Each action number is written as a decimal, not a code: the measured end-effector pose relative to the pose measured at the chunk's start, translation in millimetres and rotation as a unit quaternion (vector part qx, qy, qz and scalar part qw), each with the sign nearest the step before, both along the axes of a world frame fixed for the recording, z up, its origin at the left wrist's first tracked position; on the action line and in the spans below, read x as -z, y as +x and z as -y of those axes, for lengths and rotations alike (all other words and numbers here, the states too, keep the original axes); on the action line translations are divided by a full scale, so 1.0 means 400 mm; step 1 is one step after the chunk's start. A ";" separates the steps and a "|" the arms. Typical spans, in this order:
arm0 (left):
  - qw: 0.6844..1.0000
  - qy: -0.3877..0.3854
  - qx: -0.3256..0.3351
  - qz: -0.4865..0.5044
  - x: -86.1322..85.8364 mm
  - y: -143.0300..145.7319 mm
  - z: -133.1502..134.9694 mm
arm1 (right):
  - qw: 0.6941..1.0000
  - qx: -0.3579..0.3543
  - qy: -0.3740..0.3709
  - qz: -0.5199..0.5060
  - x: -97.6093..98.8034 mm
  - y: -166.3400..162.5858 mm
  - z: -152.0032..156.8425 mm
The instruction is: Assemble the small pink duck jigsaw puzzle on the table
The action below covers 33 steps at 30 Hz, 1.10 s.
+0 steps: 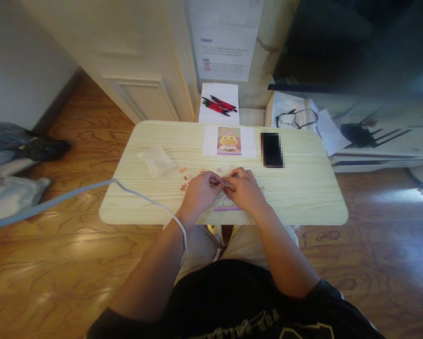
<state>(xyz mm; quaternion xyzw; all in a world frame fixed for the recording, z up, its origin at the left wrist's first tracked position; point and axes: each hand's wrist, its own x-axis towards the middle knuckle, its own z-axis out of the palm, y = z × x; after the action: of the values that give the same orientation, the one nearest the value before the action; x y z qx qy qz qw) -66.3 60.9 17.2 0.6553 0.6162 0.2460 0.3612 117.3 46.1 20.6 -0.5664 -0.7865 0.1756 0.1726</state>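
Note:
My left hand (202,189) and my right hand (246,189) meet near the front middle of the table. Their fingertips are pinched together on a small jigsaw puzzle piece (228,184), mostly covered by the fingers. Just below them lies a partly joined section of the puzzle (226,207) with a purple lower edge. Loose reddish puzzle pieces (186,179) are scattered left of my left hand, and a few more show around my right hand. Behind the hands is a picture sheet (229,141) with a yellow cartoon figure.
A clear plastic bag (158,161) lies on the left of the pale wooden table (296,197). A black phone (272,149) rests at the back right. Red pens (218,106) lie on paper beyond the table. A grey cable (141,194) crosses to my left wrist.

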 end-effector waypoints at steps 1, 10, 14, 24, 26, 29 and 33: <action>1.000 0.006 -0.008 0.000 0.003 0.002 0.000 | 1.000 0.001 -0.002 0.001 -0.001 -0.001 0.000; 0.998 0.046 -0.004 -0.033 0.007 0.006 -0.004 | 1.000 -0.003 -0.001 -0.016 0.001 0.000 -0.005; 0.997 0.069 -0.008 -0.038 -0.004 -0.001 -0.001 | 0.996 -0.006 -0.001 -0.087 -0.004 0.021 -0.010; 0.968 0.177 0.157 0.087 -0.061 0.082 -0.003 | 0.950 0.071 -0.067 -0.298 -0.066 0.106 0.020; 0.969 0.181 0.147 0.080 -0.051 0.090 -0.003 | 0.945 0.091 -0.073 -0.305 -0.060 0.127 0.026; 0.971 0.207 0.120 0.027 -0.029 0.072 -0.002 | 0.939 0.137 -0.069 -0.307 -0.038 0.165 0.031; 0.951 0.269 0.133 -0.073 0.008 0.019 0.008 | 0.939 0.180 -0.060 -0.286 -0.009 0.197 0.041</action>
<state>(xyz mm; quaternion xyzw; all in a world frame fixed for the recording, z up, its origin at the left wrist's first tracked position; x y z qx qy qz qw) -58.7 57.6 14.1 0.8205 0.4586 0.3041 0.1550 196.1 29.7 24.3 -0.6337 -0.5764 0.3433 0.3851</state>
